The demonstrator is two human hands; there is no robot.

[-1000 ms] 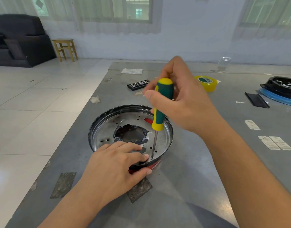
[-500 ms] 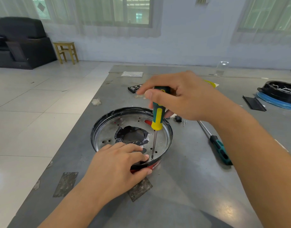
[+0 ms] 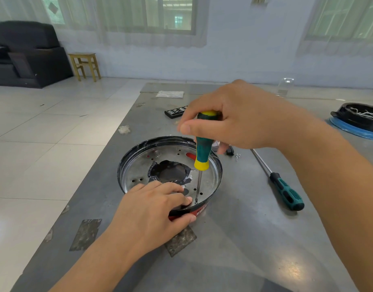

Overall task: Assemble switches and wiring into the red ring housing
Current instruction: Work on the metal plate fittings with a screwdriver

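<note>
- Metal plate point(image 3: 137, 167), perforated and shiny, sits inside the red ring housing point(image 3: 199, 210), which rests on the grey table point(image 3: 234, 239) at about 6 o'clock from the view's centre; only a strip of red shows at the near rim
- Head view: the right hand point(image 3: 240, 121) curls its fingers round the green-and-yellow handle of the screwdriver point(image 3: 203, 148); the shaft stands nearly upright, tip seated at a hole near the plate's 5 o'clock edge
- The left hand point(image 3: 154, 211) grips the near rim, thumb outside against the red wall, fingers over the edge onto the plate
- Step in hand, judged: driving a fastener at the rim. Keep the shaft square to the plate, press down firmly while turning, and hold the housing against rotation. The screw itself is too small to make out
- A left fingertip lies just beside the tip; a slip could strike it
- Surroundings: a second screwdriver point(image 3: 286, 192) at 3 o'clock of the housing, loose screws point(image 3: 237, 155) at 2 o'clock, a black bit case point(image 3: 175, 111) at 12 o'clock, a black tray with white wires point(image 3: 358, 119) far right. None blocks the tool
</note>
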